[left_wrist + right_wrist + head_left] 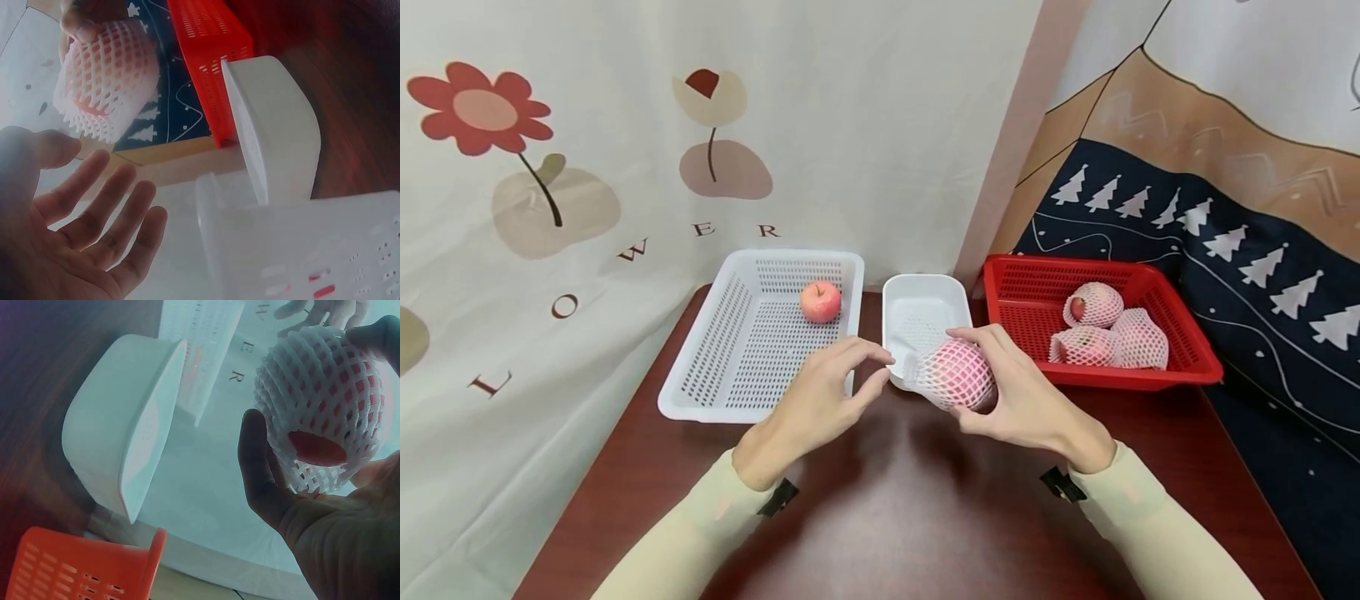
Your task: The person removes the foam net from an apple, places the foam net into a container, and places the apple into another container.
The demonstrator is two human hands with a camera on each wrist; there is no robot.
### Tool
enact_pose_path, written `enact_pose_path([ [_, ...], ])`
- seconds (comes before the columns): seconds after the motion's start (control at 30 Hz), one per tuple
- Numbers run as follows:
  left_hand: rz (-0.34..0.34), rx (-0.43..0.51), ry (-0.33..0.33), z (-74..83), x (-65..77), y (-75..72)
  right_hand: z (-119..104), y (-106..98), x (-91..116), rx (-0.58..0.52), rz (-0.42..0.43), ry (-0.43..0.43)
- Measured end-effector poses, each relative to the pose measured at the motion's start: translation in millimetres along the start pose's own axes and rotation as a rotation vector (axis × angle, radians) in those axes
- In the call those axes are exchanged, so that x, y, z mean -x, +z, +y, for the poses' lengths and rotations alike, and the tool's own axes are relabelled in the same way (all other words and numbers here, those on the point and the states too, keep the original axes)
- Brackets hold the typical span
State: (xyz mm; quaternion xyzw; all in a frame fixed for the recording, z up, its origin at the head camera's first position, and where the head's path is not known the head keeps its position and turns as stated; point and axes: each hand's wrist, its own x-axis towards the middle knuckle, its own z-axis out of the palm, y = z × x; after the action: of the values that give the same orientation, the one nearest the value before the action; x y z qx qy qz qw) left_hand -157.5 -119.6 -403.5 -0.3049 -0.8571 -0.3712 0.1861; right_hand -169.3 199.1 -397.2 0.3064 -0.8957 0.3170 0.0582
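Observation:
My right hand (1018,387) grips an apple in a white foam net (958,375) above the table, in front of the small white tray (925,292). In the right wrist view the thumb and fingers curve round the netted apple (325,406), and red skin shows through a gap in the net. My left hand (820,396) hovers just left of the net's loose end, fingers loosely bent and holding nothing. The left wrist view shows that hand (94,219) apart from the netted apple (112,69).
A white basket (700,367) on the left holds a bare apple (821,302). At the right, a red basket (1120,379) contains three netted fruits (1093,304). Printed curtains hang behind the dark red-brown table (887,517).

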Motion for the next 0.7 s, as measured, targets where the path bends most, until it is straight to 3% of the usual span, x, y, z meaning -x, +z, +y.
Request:
enact_pose_path([
  [0.7,0.06,0.133,0.065,-1.6,1.8,14.5,-8,9,3,-0.037,0.011,-0.035],
])
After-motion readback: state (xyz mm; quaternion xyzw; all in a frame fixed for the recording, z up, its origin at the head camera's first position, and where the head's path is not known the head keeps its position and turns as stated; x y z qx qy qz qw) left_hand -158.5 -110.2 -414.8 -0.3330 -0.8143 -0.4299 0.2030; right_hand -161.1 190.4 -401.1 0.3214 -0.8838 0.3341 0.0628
